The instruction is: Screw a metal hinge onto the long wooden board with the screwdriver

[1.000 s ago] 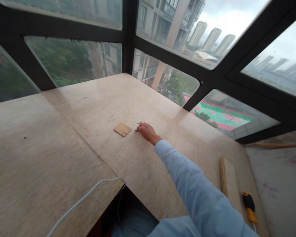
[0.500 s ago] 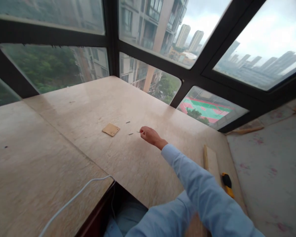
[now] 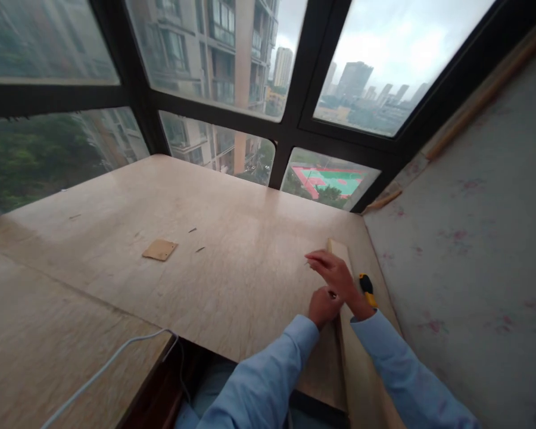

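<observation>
My right hand [image 3: 335, 275] pinches a tiny thin screw [image 3: 307, 263] between thumb and fingers, above the long pale wooden board [image 3: 357, 363] at the right. Just below it, my left hand [image 3: 324, 306] is closed in a fist at the board's left edge. What its fingers grip, if anything, is hidden. Two more screws, one farther back [image 3: 192, 230] and one nearer [image 3: 200, 249], lie on the table to the left. Beside them rests a small square wooden piece [image 3: 161, 250] with small holes along its right side.
A yellow and black tool [image 3: 367, 289] lies on the right, between the board and the flowered wall [image 3: 455, 250]. Over the table's [image 3: 93, 274] front edge runs a white cable [image 3: 102, 369], near a dark opening. Dark-framed windows [image 3: 286, 125] border the back.
My right hand has moved right, from near the loose screws to above the board, with its screw. My left hand has come into view beside it. The view has turned right.
</observation>
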Demonstrator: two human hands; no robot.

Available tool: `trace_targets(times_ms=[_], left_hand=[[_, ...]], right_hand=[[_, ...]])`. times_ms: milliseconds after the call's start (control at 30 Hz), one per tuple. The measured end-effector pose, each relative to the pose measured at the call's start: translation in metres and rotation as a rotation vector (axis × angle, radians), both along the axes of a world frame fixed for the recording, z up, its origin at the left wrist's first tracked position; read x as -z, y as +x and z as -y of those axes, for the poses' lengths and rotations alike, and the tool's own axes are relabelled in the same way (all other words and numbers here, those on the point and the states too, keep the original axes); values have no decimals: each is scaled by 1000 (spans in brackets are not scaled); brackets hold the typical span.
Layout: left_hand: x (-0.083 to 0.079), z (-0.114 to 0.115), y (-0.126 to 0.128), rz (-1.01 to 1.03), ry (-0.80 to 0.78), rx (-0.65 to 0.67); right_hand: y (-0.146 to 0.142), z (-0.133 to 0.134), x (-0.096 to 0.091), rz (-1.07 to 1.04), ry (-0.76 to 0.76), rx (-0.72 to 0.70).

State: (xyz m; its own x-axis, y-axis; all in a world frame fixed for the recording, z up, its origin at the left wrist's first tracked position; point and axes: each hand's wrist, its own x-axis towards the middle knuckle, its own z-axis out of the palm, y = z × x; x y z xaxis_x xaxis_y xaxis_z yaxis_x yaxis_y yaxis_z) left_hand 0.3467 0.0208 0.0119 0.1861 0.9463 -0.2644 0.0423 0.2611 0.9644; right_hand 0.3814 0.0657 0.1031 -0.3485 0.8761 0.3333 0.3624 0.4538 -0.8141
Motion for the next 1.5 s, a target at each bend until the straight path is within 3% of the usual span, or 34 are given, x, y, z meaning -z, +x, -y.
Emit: trace_targets(times_ms=[100, 167, 300, 433, 633, 1033, 1267, 1500], left_hand=[[6, -3, 3, -163, 16, -60], [8, -5, 4, -166, 31, -51], [6, -8, 4, -51, -113, -48], [-1, -9, 1, 60, -235, -79], [-10, -6, -3, 149, -286, -66], [-21, -6, -3, 138, -309, -90], [-20, -6, -3, 139, -311, -86], [-20, -5, -3, 173, -309, -82]], right_hand=[[67, 25, 20, -72, -69, 227], [100, 44, 35, -105, -107, 350], [129, 78, 56, -134, -145, 486], [124, 92, 64, -140, -109, 504], [109, 80, 71, -130, -71, 422], [111, 76, 77, 78, 42, 300], [110, 70, 77, 180, 8, 314], [122, 73, 72, 115, -58, 283]])
